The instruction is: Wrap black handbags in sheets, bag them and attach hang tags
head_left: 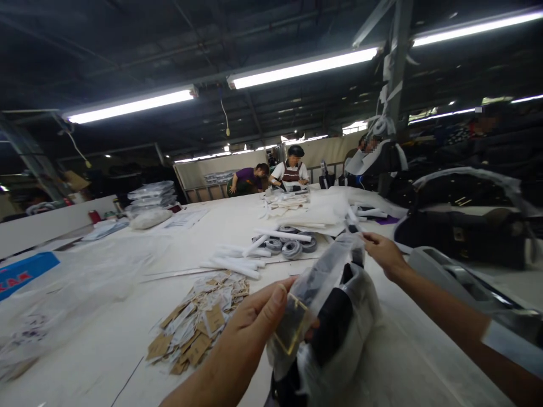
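Grip status: the left hand [250, 325] is closed on the lower part of a clear plastic bag [326, 271], with the thumb pressed flat on its front face. The right hand [384, 253] is also closed, fingertips pinched on the bag's upper end. I judge that this two-point hold keeps the film stretched between the hands and raised above the worktop [106, 350], so that the contents stay visible. Inside the bag sits a dark item [335, 322], black and bunched; I cannot tell what it is. Beside the left thumb lies a dark square tag with a gold edge [292, 330]. I read no writing on it.

Just left of the left hand lies a loose heap of brown card tags [199, 328], placed, as I judge, within easy reach. Their print is too small to read. Beyond the heap lie white rolled tubes [237, 264] and grey rolls of tape [292, 247]. To the right stand black bags [462, 232], partly under plastic film. Far left lies a blue sheet [23, 274] with red capital letters, cut by the frame edge; I cannot read them with confidence. A stack of clear-wrapped packs [153, 195] stands behind it. At the far end two people [292, 167] bend over the worktop.
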Available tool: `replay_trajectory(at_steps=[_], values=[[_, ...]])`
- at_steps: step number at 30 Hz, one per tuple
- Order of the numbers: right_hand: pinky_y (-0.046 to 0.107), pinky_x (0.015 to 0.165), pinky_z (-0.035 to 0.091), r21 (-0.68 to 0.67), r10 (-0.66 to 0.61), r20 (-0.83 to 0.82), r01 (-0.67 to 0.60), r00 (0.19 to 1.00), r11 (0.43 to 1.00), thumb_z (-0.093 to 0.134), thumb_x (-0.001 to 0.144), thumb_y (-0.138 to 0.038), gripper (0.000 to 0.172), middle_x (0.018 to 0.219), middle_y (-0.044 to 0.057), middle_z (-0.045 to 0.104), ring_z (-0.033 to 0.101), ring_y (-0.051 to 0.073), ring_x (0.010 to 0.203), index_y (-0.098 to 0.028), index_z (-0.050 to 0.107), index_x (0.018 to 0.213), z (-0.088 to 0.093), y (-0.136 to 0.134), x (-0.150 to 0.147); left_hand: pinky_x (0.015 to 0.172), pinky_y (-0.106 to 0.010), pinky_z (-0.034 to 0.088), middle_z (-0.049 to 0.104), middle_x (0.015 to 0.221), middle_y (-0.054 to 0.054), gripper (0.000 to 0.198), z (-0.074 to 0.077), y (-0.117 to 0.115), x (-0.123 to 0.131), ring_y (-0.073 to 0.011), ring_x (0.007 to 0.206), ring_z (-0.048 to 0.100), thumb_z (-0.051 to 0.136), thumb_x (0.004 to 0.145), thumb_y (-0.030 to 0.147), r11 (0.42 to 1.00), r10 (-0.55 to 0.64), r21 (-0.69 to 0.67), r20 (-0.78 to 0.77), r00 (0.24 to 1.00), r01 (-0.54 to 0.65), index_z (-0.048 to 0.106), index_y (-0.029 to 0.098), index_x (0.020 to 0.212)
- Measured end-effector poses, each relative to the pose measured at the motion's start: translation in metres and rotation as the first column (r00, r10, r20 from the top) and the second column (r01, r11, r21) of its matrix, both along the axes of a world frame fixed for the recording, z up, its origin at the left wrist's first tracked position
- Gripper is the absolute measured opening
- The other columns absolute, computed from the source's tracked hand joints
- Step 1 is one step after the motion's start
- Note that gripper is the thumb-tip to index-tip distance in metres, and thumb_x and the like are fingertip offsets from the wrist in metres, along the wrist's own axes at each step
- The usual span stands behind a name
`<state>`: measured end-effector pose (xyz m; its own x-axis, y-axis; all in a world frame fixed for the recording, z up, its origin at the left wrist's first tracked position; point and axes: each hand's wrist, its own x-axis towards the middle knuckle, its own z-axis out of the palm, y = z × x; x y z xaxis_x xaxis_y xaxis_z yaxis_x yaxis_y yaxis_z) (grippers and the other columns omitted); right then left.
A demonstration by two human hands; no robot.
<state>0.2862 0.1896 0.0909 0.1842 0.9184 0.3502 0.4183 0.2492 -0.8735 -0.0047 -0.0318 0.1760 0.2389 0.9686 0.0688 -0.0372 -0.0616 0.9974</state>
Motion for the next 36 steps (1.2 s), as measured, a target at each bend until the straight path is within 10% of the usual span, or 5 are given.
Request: replay_trajectory(at_steps=[5,11,24,36], values=[[0.029,0.059,0.052,0.101,-0.037,-0.307,0.071,0.951,0.992,0.066,0.078,-0.057,0.036,0.083,0.001,0.062,0.058,0.016,0.067,-0.025,0.061,0.095,0.021,-0.111,0.026,0.073,-0.023,0.049,0.071,0.092,-0.004,0.044,0.017,0.006,0.010,-0.0164,0.082,0.064,0.059,0.090,0.060,0.997,-0.075,-0.009,-0.002,0.997,0.075,0.074,0.020,0.103],[0.027,0.061,0.045,-0.082,0.375,-0.409,-0.443,0.832,0.893,0.075,0.080,-0.049,0.030,0.071,0.000,0.060,0.053,0.014,0.066,-0.019,0.069,0.084,0.027,-0.220,-0.030,0.073,-0.026,0.051,0.072,0.093,-0.007,0.045,0.034,0.013,0.019,-0.0189,0.084,0.065,0.082,0.074,0.047,0.979,-0.156,-0.134,-0.010,0.988,0.153,0.075,0.018,0.107],[0.027,0.086,0.054,0.069,0.449,-0.771,-0.641,0.452,0.764,0.086,0.072,-0.035,0.032,0.101,0.004,0.071,0.064,0.015,0.088,-0.022,0.076,0.099,0.060,-0.224,-0.090,0.073,-0.025,0.050,0.072,0.087,-0.005,0.039,0.043,0.009,0.029,-0.0145,0.075,0.065,0.087,0.068,0.040,0.987,-0.076,0.131,-0.158,0.984,0.098,0.073,0.013,0.093],[0.030,0.083,0.051,0.166,0.503,-0.752,-0.615,0.427,0.771,0.077,0.081,-0.043,0.029,0.093,0.002,0.067,0.059,0.013,0.079,-0.020,0.072,0.098,0.066,-0.224,-0.100,0.077,-0.029,0.051,0.074,0.092,-0.006,0.039,0.048,0.007,0.023,-0.0239,0.091,0.068,0.078,0.075,0.047,0.974,0.011,0.210,-0.412,0.911,0.083,0.072,0.018,0.101]])
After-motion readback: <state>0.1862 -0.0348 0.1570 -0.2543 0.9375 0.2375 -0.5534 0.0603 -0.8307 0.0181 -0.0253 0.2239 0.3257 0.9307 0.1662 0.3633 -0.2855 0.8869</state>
